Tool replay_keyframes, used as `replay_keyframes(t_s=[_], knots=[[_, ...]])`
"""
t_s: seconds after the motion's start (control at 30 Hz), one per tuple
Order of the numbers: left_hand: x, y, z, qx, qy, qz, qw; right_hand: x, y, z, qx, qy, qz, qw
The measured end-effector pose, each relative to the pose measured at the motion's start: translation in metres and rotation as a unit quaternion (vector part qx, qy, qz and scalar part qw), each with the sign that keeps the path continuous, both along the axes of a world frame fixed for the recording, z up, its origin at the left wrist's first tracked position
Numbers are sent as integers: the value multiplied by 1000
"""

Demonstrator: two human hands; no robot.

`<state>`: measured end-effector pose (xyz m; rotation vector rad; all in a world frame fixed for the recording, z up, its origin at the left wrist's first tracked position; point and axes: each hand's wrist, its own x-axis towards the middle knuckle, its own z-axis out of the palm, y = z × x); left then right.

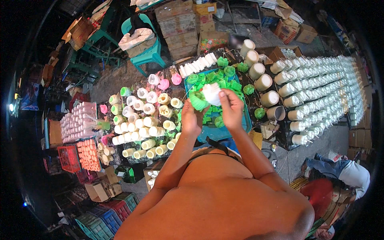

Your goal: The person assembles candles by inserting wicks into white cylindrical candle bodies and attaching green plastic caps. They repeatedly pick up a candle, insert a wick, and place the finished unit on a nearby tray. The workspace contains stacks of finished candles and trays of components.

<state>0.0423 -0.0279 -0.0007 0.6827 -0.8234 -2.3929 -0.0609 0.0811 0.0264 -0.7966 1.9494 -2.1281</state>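
In front of my body, above a blue tray [247, 119], both hands are raised and closed. My left hand [193, 119] grips a green ridged candle [198, 101] by its lower side. Pinched between the fingers and thumb of my right hand [232, 111] is a white ridged piece [211, 93], which touches the candle; whether it is a mould I cannot tell. Below them, the tray holds green block-like pieces [233, 85] and several green ridged candles [229, 71]. My hands hide part of the tray.
Cream cylinders [150, 122] and pink pieces [176, 79] stand left of the tray. White rods [198, 65] lie behind it. Large pale cylinders [263, 82] and long rows of white candles [308, 92] stand right. A turquoise chair [149, 59] is behind; another person [348, 174] sits at lower right.
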Motion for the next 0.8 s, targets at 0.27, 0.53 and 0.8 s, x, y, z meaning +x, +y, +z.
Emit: replay_keyframes(t_s=[0.27,0.53,0.8], knots=[[13,-7,-15,121,64,-96,986,8,-10,16,-4,175,129,976],[3,-4,-16,-60,-47,-108,991,5,-2,8,55,244,77,965],[2,-8,-29,-23,-20,-113,993,10,6,5,27,240,56,969]])
